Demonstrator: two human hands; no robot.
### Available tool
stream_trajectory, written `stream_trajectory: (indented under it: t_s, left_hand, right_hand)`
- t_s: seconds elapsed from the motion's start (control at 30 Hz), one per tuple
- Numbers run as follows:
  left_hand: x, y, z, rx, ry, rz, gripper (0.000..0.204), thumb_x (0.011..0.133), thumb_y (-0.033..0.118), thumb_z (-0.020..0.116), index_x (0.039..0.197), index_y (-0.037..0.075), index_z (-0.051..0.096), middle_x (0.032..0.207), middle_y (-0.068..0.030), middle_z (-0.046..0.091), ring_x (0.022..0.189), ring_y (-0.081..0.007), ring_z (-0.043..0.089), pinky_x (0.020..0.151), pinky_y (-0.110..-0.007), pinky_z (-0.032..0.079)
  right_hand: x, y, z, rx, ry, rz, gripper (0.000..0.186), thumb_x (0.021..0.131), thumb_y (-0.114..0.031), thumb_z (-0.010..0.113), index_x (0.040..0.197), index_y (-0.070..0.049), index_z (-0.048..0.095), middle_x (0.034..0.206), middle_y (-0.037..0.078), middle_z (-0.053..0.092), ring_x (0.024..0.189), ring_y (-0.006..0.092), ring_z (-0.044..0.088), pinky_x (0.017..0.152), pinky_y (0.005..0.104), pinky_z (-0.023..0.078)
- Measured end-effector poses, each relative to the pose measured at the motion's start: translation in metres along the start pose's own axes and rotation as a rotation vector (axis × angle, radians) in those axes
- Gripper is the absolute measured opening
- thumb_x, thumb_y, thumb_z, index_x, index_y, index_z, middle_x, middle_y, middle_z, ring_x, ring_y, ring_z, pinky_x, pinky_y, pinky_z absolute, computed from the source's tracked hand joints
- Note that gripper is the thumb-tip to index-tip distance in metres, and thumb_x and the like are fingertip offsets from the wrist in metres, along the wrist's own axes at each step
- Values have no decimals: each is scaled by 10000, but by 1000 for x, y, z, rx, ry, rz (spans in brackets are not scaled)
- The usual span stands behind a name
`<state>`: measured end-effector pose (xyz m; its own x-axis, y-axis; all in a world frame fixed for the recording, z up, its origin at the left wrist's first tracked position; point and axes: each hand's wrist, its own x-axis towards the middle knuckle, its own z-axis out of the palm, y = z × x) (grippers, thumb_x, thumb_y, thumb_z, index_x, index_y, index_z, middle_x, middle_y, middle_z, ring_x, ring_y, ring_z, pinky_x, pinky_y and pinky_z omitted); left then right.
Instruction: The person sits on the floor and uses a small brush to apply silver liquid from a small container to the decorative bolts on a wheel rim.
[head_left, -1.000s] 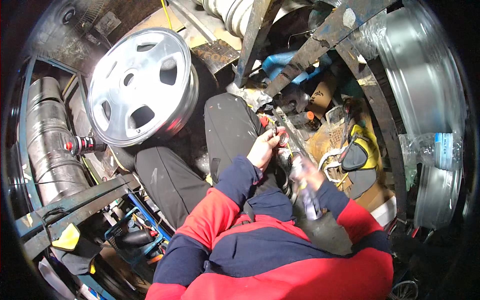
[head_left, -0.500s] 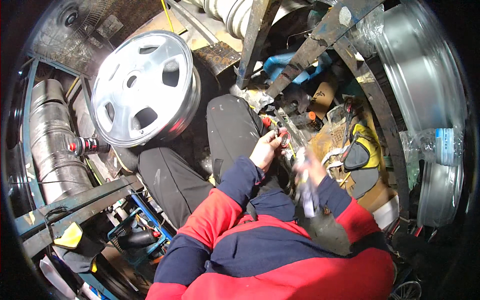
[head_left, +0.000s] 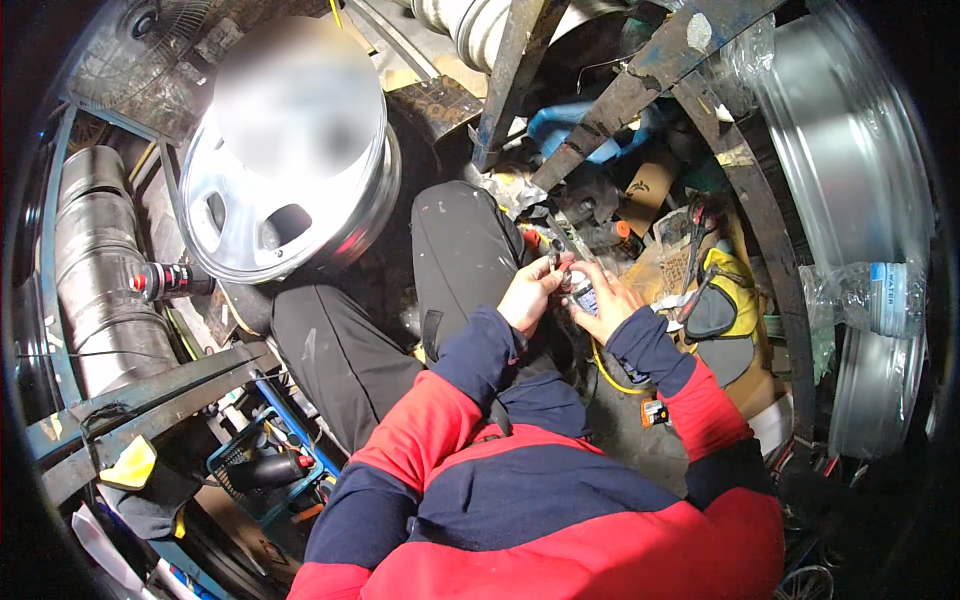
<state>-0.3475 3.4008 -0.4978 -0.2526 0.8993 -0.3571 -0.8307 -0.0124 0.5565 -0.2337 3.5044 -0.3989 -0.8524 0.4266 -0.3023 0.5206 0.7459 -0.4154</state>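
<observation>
My left hand (head_left: 532,292) is closed in a pinch on a small dark and red part, above my right knee. Its kind is too small to tell. Close beside it, my right hand (head_left: 612,302) wraps round a small cylindrical container (head_left: 581,294) with a pale and dark-blue printed side. The two hands' fingertips meet at the container's upper end, where a bit of red shows. To the left, a polished silver wheel rim (head_left: 238,245) stands tilted in front of my legs, its upper part blurred.
A metal frame (head_left: 640,85) crosses the far side. On the right lie a yellow and grey glove (head_left: 735,300) and a plastic-wrapped rim (head_left: 835,150). A blue crate (head_left: 230,460), a black bottle with a red cap (head_left: 172,281) and stacked metal cylinders (head_left: 95,270) are left.
My right hand, blurred earlier with a pale object below it, has come up to my left hand and now holds the container there. The left hand has hardly moved.
</observation>
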Motion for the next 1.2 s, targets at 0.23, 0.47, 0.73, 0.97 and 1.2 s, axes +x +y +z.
stream_trajectory:
  t_s: [0.23,0.47,0.73,0.97,1.2]
  left_hand:
    - [-2,2,1,-3,11,-30,314,988,102,459,1291,58,529,1077,-9,626,896,-112,575,734,-270,465]
    - [-2,3,2,2,-4,-28,320,988,96,459,1298,50,523,1090,-11,628,899,-107,574,731,-256,463]
    - [-3,6,4,-14,-12,-37,315,987,109,468,1291,49,525,1075,-7,626,899,-99,572,730,-251,460]
    - [-8,13,4,-10,28,-29,319,988,123,472,1296,52,518,1061,7,616,894,-98,573,733,-258,460]
    - [-9,18,10,-17,47,-51,325,992,123,463,1306,57,512,1060,5,604,900,-109,572,738,-267,465]
  right_hand:
    - [0,-5,-7,-48,-27,27,585,787,-252,668,1303,-166,408,1096,246,595,972,450,593,813,486,498]
    - [-1,-7,-8,-59,-16,33,599,765,-244,664,1301,-177,408,1111,244,590,977,450,593,816,491,502]
    - [0,1,-2,12,103,-82,594,785,-242,667,1310,-165,401,1094,227,596,957,418,612,818,471,504]
    - [16,66,-10,1441,860,418,482,887,-137,596,1330,-123,408,1077,112,581,919,247,617,835,350,523]
    - [-22,124,-3,1689,344,521,575,846,-360,651,1281,-32,467,1184,172,560,1079,295,573,954,410,453]
